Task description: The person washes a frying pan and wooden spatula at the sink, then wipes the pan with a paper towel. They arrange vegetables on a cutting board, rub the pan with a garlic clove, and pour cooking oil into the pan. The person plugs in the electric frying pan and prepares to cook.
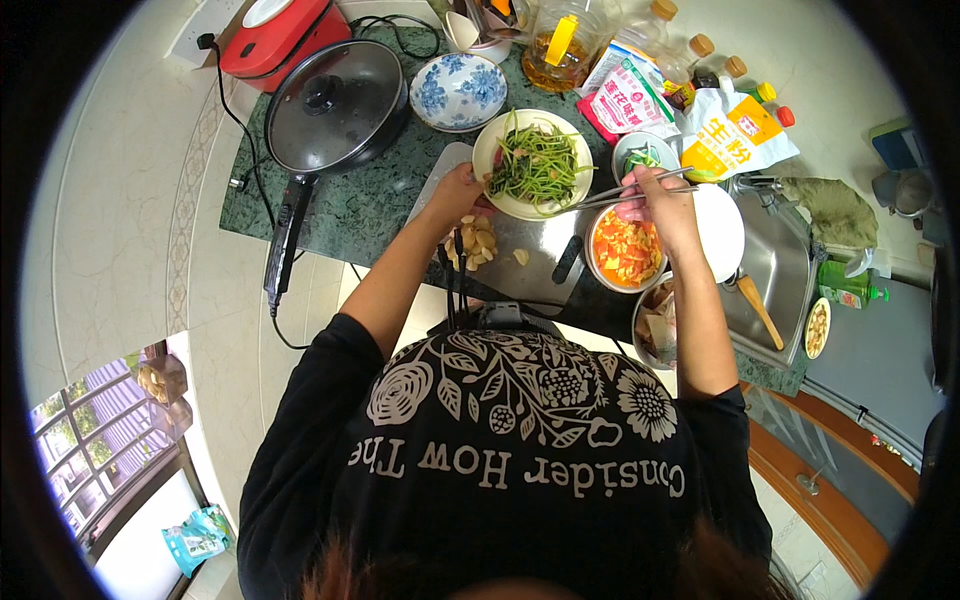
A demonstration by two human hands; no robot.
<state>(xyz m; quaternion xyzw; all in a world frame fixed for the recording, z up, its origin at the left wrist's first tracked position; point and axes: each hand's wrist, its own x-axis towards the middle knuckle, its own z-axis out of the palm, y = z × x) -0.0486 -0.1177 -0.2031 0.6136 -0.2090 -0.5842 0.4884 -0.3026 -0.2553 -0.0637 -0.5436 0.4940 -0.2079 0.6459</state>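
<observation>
My left hand (pixel 459 193) grips the left rim of a cream plate (pixel 579 196) heaped with cooked green stems and leaves (pixel 536 161). In my right hand (pixel 651 199) is a pair of metal chopsticks (pixel 611 198), their tips at the plate's lower right edge. Below the plate, sliced pale pieces (pixel 477 244) lie by a cleaver's wide metal blade (pixel 525 244) with a dark handle (pixel 568 259). A bowl of tomato and egg (pixel 627 251) stands under my right hand. Just above that hand is a small bowl with cut greens (pixel 643 155).
A lidded electric frying pan (pixel 337 105) stands at the left, beside a blue-and-white bowl (pixel 459 91). Seasoning bags (pixel 628 101), bottles and an oil jug (pixel 559 52) line the wall. At right are a white plate (pixel 720 232) and a steel sink (pixel 772 270).
</observation>
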